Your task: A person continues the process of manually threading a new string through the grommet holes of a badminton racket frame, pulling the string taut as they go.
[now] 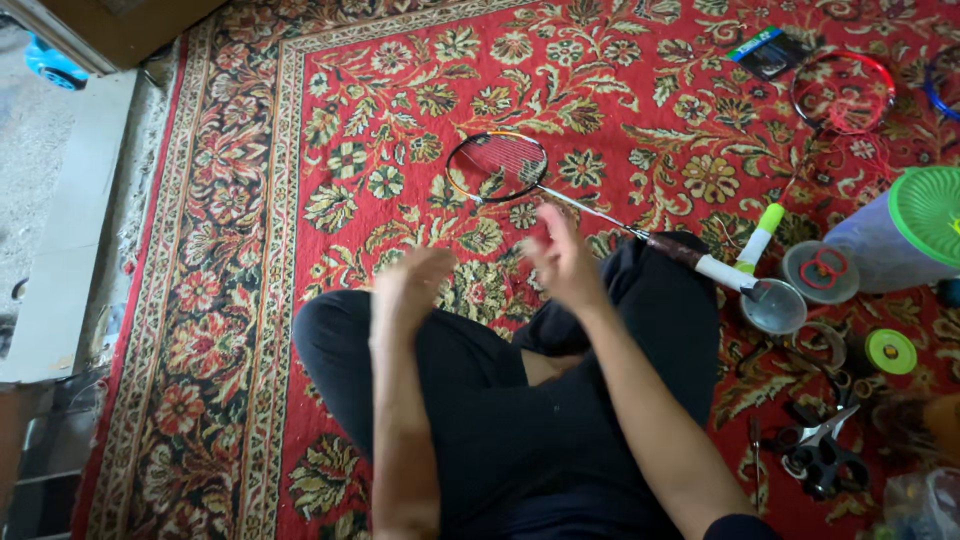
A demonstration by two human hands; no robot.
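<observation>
I sit cross-legged in black trousers on a red floral carpet. My left hand is raised over my left knee, fingers curled loosely, holding nothing. My right hand hovers beside it, blurred, fingers spread, also with nothing in it. Just beyond my hands lies a badminton racket with an orange-black frame; its thin shaft runs right to a brown and white grip resting across my right knee. Neither hand touches the racket.
To the right lie a second red-framed racket, a dark string packet, a clear jar with a green lid, a green-capped white tube, round lids, tape rolls and scissors with pliers. Bare floor and a pale step border the carpet's left edge.
</observation>
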